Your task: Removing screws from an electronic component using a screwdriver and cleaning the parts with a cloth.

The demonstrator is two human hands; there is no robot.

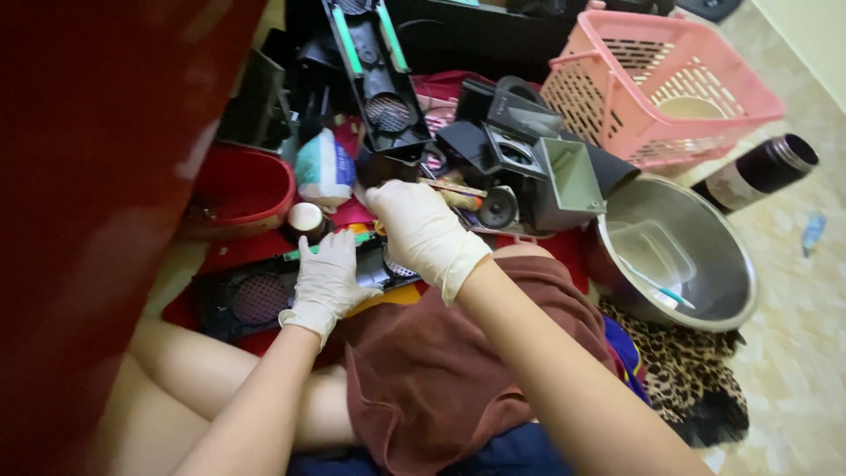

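Note:
Both my hands wear white gloves. My left hand point(328, 280) presses down on a long black plastic panel point(256, 298) with round mesh grilles and a green strip, lying across my lap. My right hand point(421, 231) is curled just above the panel's right end, its fingers closed around a thin wooden-handled tool point(458, 189) that points right. A small white-capped jar point(306, 219) stands just behind my left hand.
A red bowl point(236, 189) sits at left beside a dark red wall. Black plastic housings point(520, 159) are piled ahead. A pink basket point(661, 84), a steel basin point(705, 256) holding a clear tub, and a dark flask point(762, 169) lie at right.

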